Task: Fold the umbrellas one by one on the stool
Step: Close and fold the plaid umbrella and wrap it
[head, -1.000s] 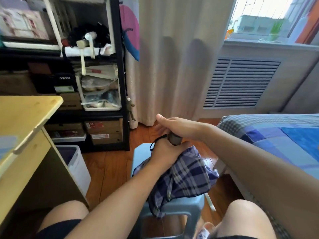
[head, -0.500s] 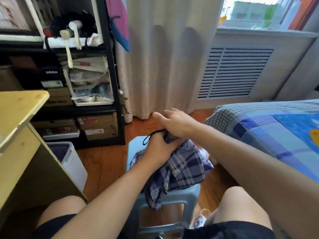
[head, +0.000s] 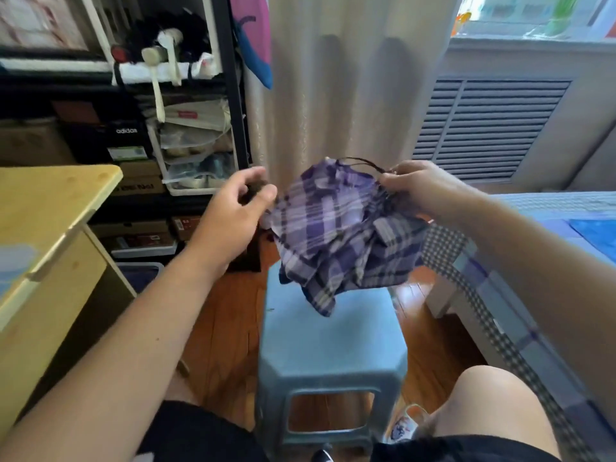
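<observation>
I count 1 purple plaid umbrella, 1 blue plastic stool, 2 hands: left hand & right hand. Also 1 wooden desk, 1 bed, 1 black shelf unit, 1 curtain, approx.

Bright daylight enters through the window at upper right, overexposed; motion blur softens the whole picture, and wide-angle distortion bends the edges
</observation>
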